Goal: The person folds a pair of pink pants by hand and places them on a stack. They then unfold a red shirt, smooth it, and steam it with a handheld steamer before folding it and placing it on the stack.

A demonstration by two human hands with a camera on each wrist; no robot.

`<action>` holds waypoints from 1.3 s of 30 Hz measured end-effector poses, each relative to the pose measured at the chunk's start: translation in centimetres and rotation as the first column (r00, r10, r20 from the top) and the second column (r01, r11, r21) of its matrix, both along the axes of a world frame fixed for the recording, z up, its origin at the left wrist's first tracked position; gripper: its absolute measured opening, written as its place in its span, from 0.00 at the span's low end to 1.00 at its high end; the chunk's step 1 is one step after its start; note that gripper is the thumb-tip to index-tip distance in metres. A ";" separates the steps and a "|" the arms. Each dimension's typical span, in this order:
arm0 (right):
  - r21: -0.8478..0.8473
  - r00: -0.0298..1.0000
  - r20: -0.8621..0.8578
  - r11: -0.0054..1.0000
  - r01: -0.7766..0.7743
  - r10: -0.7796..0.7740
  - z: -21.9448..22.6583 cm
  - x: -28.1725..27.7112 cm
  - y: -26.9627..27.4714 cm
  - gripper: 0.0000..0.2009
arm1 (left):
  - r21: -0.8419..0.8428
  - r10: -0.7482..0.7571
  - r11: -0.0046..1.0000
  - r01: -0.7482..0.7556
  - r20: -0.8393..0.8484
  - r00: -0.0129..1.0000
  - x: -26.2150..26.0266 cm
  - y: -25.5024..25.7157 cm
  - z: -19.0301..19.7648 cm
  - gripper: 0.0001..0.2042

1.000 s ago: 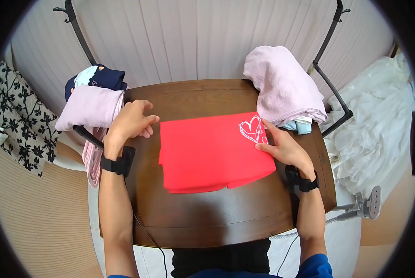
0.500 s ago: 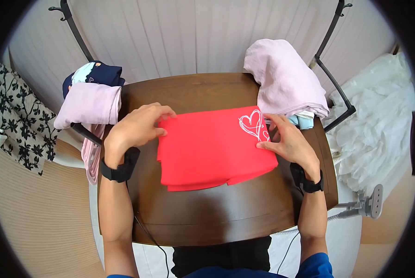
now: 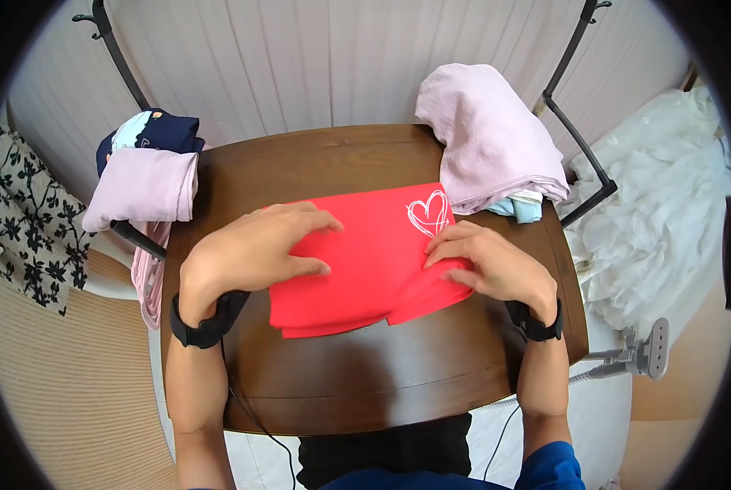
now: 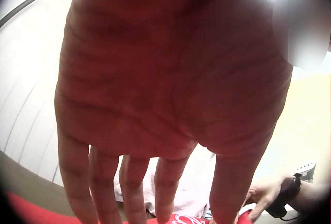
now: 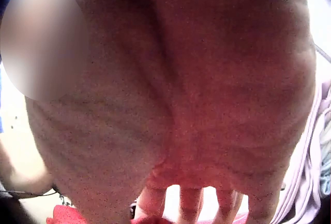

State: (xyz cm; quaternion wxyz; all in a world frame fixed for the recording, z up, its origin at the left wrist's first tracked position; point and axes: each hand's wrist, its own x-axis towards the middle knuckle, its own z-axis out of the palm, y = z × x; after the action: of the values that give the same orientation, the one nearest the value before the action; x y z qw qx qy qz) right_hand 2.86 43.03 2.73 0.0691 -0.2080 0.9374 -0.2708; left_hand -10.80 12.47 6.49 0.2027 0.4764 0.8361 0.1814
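A folded red garment (image 3: 349, 261) with a white heart print lies on the brown wooden table (image 3: 316, 376), in front of the person. Over its left part is the left hand (image 3: 255, 249), palm down, fingers and thumb spread apart; in the left wrist view the fingers reach down toward the red cloth. At the garment's right side, the right hand (image 3: 496, 263) pinches a bit of the cloth between thumb and fingers. Creases run from this hand toward the front edge, and its fingers cover the lower part of the print.
Folded pink cloth (image 3: 141, 188) and a navy garment (image 3: 165, 135) are stacked at the left. A larger pink pile (image 3: 488, 135) stands at the back right, over light blue cloth (image 3: 519, 207). Black rack posts (image 3: 119, 61) rise on both sides; a white ruffled dress (image 3: 643, 229) hangs at right.
The left hand has moved right, from beside the garment to over its left part. From the right edge, the right hand has shifted inward and gathered the cloth into creases.
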 end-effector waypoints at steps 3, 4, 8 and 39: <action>-0.149 0.990 0.039 0.979 0.139 -0.134 0.4 -0.2 -0.3 0.13 | -0.009 -0.043 0.999 0.043 0.005 0.999 1.0 0.6 0.5 0.27; -0.229 0.974 0.007 0.948 0.222 -0.226 0.4 -0.3 -0.7 0.10 | 0.011 -0.051 0.999 0.051 0.016 0.999 1.4 0.8 0.6 0.29; -0.309 0.940 -0.015 0.896 0.320 -0.341 0.7 -0.3 -1.1 0.08 | 0.033 -0.084 0.996 0.084 -0.001 0.997 2.7 1.4 0.2 0.33; -0.424 0.914 -0.011 0.830 0.364 -0.407 0.9 -0.5 -0.9 0.08 | 0.118 0.209 0.978 -0.173 -0.516 0.831 2.4 0.7 0.4 0.06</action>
State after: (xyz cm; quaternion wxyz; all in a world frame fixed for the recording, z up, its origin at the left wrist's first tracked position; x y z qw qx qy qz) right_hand 2.38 42.09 3.59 -0.0799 -0.0379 0.8835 -0.4600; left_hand -8.42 13.20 6.89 -0.0684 0.4282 0.8965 0.0911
